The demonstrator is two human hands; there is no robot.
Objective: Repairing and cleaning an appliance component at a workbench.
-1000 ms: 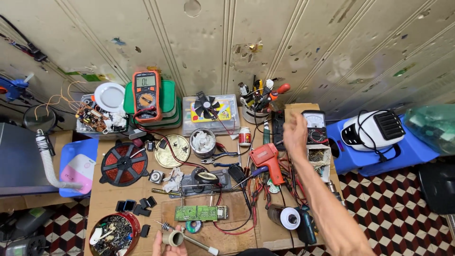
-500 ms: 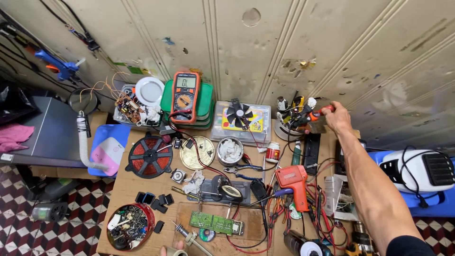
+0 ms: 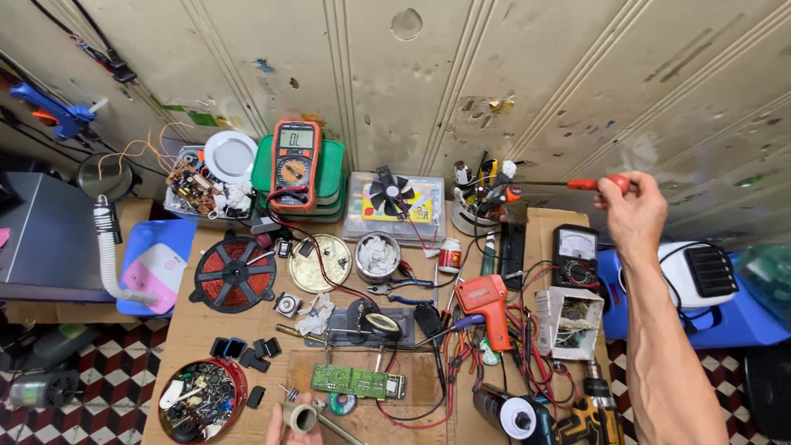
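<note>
The right hand (image 3: pixel 633 208) has its fingers closed around the red handle of a thin screwdriver (image 3: pixel 568 184) that lies sideways in the air, tip pointing left at the tool cup (image 3: pixel 478 216), while the left hand (image 3: pixel 295 424) grips a small roll (image 3: pixel 301 418) low at the table's (image 3: pixel 206 330) near edge.

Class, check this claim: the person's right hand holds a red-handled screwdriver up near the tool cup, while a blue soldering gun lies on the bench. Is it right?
One detail is wrong: the soldering gun is orange-red, not blue, as the head view shows. The right hand does hold the red-handled screwdriver near the tool cup.
</note>
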